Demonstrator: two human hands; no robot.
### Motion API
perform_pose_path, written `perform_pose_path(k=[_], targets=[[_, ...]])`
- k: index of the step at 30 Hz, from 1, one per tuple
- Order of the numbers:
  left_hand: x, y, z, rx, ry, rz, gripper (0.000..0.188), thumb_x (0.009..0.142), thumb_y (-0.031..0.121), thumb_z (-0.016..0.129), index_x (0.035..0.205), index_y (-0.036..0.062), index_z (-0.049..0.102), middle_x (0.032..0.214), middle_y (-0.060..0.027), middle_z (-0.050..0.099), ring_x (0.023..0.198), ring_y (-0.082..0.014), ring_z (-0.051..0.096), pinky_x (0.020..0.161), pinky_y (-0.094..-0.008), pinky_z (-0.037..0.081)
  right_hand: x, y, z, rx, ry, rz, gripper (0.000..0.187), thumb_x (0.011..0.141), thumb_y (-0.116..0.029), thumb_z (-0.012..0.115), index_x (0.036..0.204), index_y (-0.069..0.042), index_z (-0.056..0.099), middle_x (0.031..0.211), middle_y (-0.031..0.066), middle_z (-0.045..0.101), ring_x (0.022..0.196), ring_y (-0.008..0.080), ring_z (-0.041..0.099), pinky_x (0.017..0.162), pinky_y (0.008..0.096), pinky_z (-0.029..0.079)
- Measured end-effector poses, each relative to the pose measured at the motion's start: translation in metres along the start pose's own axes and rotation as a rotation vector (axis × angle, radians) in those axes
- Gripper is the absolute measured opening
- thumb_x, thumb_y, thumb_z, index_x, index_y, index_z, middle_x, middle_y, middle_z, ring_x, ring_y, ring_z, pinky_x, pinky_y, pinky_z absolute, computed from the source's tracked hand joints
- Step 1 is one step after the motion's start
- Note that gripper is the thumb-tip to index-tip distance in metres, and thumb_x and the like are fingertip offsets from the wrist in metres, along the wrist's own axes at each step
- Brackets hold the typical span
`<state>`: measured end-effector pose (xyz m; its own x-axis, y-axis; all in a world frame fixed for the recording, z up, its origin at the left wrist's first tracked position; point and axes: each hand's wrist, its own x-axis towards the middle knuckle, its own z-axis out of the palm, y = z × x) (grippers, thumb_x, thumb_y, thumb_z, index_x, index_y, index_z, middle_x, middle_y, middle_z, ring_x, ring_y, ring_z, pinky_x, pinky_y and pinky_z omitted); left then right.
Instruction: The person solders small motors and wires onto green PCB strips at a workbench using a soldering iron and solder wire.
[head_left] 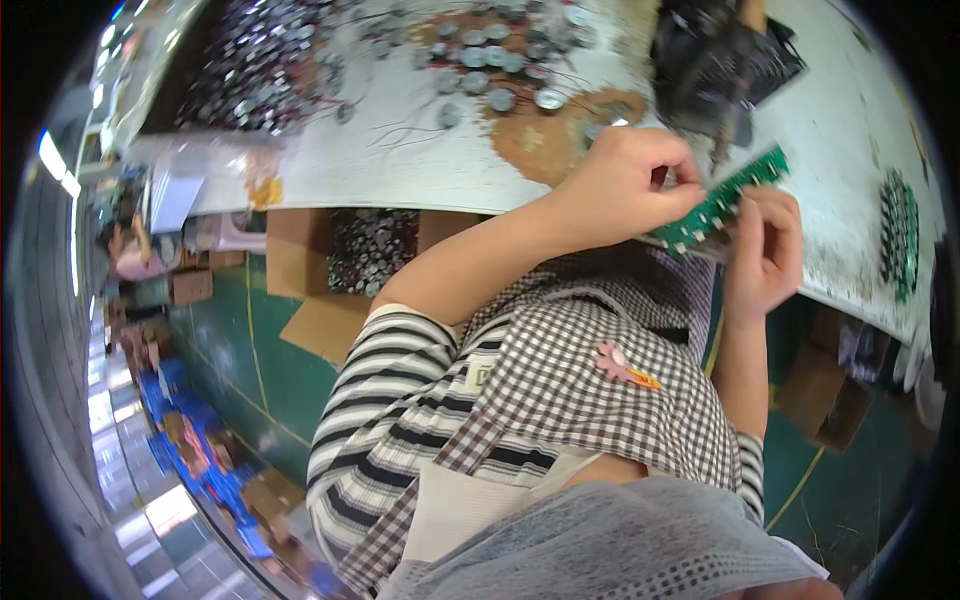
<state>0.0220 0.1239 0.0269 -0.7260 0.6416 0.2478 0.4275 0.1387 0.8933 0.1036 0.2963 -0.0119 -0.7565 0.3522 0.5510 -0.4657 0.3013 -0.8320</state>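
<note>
A green circuit board strip [722,208] with small pale parts along it slants over the table's front edge. My left hand [640,185] pinches near its left side, thumb and forefinger pressed together against the board. Lower down, my right hand [768,250] grips the board's near edge between thumb and fingers. Whether a small part is also between my left fingertips is too blurred to tell. Just beyond the board stands a dark upright tool [722,140], with black plastic sheeting [700,75] around it.
Small round silver parts with thin wires [490,58] lie on the worn white table [420,170], heaped densely at far left. More green boards [900,235] rest at right. Under the table are an open cardboard box of similar parts [372,250] and another carton [825,390].
</note>
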Motion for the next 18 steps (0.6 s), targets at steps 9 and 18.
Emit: perform_pose_path(k=[9,18], targets=[[0.022,-0.036,-0.081,1.324,0.058,0.272,0.009,0.067,0.019,0.061,0.063,0.0164,0.069,0.086,-0.0004,0.059,0.097,-0.0251,0.048,0.075,-0.0449,0.039,-0.003,0.015,0.002,0.042,0.051,0.139,0.007,0.091,0.0,0.053,0.092,0.004,0.058,0.093,0.0111,0.06,0.066,0.0097,0.051,0.055,0.0188,0.044],[0.048,-0.077,-0.106,0.805,0.464,0.362,0.007,0.067,0.013,0.062,0.066,0.0065,0.064,0.084,-0.0075,0.059,0.085,-0.0296,0.054,0.073,-0.0413,0.044,-0.001,0.014,0.001,0.022,0.018,0.054,0.007,0.091,-0.001,0.053,0.088,0.004,0.057,0.095,0.0125,0.059,0.067,0.0107,0.052,0.051,0.0187,0.045]])
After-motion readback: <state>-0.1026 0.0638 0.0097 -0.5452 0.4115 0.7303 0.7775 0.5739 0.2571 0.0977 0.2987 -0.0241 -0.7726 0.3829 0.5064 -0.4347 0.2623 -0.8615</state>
